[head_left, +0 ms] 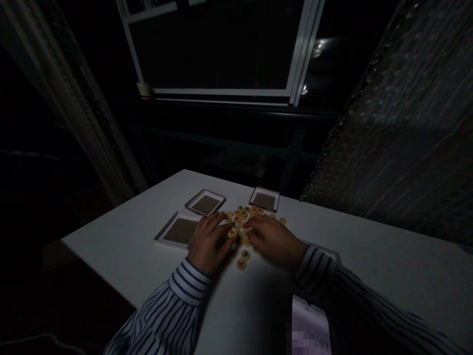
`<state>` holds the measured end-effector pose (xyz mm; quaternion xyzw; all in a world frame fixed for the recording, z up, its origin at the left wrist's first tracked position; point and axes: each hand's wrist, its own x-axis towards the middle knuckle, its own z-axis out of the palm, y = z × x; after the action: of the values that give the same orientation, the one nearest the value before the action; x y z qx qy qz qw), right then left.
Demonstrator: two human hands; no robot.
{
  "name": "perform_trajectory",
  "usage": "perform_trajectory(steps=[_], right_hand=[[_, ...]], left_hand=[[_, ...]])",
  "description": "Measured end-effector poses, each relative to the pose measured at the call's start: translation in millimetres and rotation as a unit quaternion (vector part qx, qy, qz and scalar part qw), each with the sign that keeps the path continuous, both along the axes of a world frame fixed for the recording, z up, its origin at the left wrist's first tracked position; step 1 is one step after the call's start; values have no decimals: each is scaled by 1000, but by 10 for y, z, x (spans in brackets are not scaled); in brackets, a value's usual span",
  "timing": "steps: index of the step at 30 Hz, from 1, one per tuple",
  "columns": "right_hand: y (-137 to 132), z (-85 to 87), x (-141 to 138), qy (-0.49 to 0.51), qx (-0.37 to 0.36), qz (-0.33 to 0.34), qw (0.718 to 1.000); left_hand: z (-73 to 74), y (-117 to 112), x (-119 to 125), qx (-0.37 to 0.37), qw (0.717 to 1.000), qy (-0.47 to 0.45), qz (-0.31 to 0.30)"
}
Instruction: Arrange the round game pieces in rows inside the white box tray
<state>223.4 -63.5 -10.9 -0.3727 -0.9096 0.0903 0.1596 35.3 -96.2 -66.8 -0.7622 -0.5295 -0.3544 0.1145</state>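
- Over the white desk point(121, 241), the left hand point(207, 246) had a round piece point(232, 232) pinched between thumb and fingers, its black-marked face showing.
- Across from it, the right hand point(275, 240) curled low over the scattered pieces; from where I stood, I couldn't tell whether its fingers had closed on any.
- Both wrists came out of striped sleeves point(188, 281).
- Between and just beyond the hands lay the pile of pieces point(244, 213), some marked in red or black, others plain side up.
- Nearer the person, a black-marked piece point(246, 255) and a red-marked piece point(241, 265) lay close together.
- Beside the left hand sat a pale shallow box point(181, 230), with a brown-edged tray point(206, 203) behind it.
- Past the pile stood another tray point(264, 199); a pale edge point(330, 252) poked out behind the right forearm.
- Close to the right sleeve glowed a phone point(311, 325), partly blurred.
- Farther off, curtains point(399, 128) hung either side of a dark window point(221, 92).
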Motion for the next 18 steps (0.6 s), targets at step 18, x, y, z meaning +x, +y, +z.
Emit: perform_trajectory(steps=[18], right_hand=[[-109, 129, 574, 66, -16, -60, 996]], left_hand=[[112, -3, 505, -9, 998, -10, -64]])
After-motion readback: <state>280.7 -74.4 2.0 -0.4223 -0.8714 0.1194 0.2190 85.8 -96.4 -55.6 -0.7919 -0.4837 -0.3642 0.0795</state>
